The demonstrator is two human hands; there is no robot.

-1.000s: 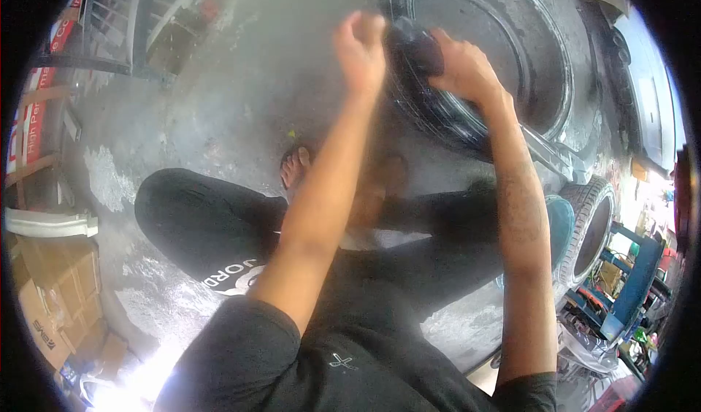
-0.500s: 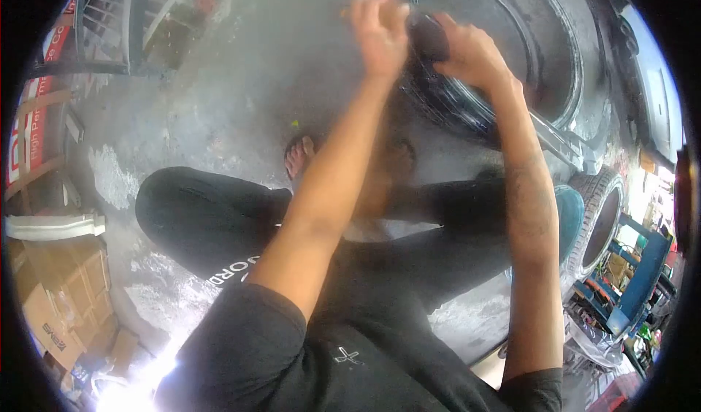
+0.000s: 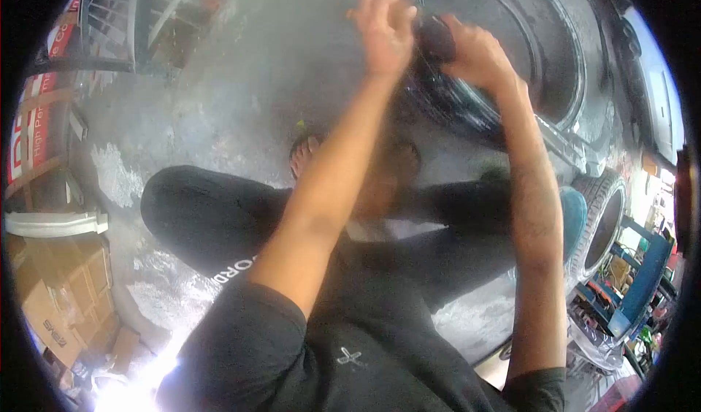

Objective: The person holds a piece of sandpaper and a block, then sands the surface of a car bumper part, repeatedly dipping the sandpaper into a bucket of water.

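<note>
The right hand [image 3: 478, 50] is clamped on a dark, blurred object [image 3: 437, 38] against the tire [image 3: 467, 112], left hand [image 3: 383, 28] seemingly closed beside it.

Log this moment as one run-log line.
right hand: grips dark object at tire edge | left hand: raised beside it, fingers curled | stance: crouched on wet concrete floor | second tire: lower right
</note>
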